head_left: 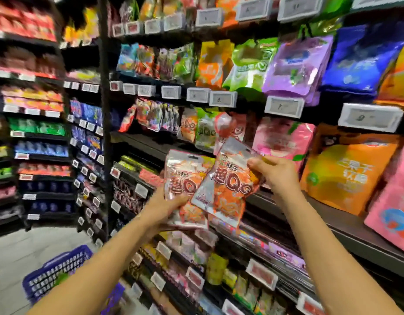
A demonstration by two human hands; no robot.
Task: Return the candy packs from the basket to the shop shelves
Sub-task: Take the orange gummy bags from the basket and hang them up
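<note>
Ideally the right hand (272, 172), pinching the front orange pack (228, 189), slips its hanger hole onto the peg among matching packs (188, 127) (blurry there), while the left hand (168, 202) grips the other pack (181, 178).

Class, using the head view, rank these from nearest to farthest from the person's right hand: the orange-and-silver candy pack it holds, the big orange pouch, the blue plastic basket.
1. Orange-and-silver candy pack: in the right hand itself.
2. Big orange pouch: shelf, right.
3. Blue plastic basket: floor, far lower left.
</note>
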